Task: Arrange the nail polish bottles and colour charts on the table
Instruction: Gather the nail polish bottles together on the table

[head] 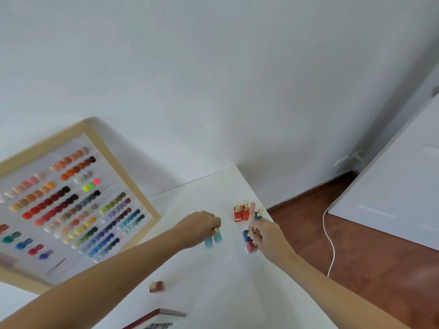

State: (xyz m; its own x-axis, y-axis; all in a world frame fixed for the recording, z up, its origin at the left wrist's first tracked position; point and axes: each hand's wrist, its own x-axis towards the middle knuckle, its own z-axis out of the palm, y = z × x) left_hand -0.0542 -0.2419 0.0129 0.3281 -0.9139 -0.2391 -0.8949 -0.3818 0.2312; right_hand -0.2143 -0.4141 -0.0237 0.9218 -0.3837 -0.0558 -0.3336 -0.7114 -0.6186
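Note:
My left hand (200, 225) grips two light-blue nail polish bottles (213, 239) by their gold caps, just above the white table (213, 281). My right hand (266, 236) holds a dark-blue bottle (245, 235) and a pink bottle (251, 248) by their caps near the table's right edge. Two red bottles (241, 213) with gold caps stand upright at the far right corner, with a pale pink bottle and a blue bottle (259, 213) beside them. A dark-red bottle (156, 286) stands alone nearer to me. A large wood-framed colour chart (66, 205) leans at the left.
The corner of a red-edged book or chart (154, 319) shows at the bottom edge. A white wall rises right behind the table. To the right lies a brown wooden floor with a white cable (331, 243) and a white cabinet (399, 191).

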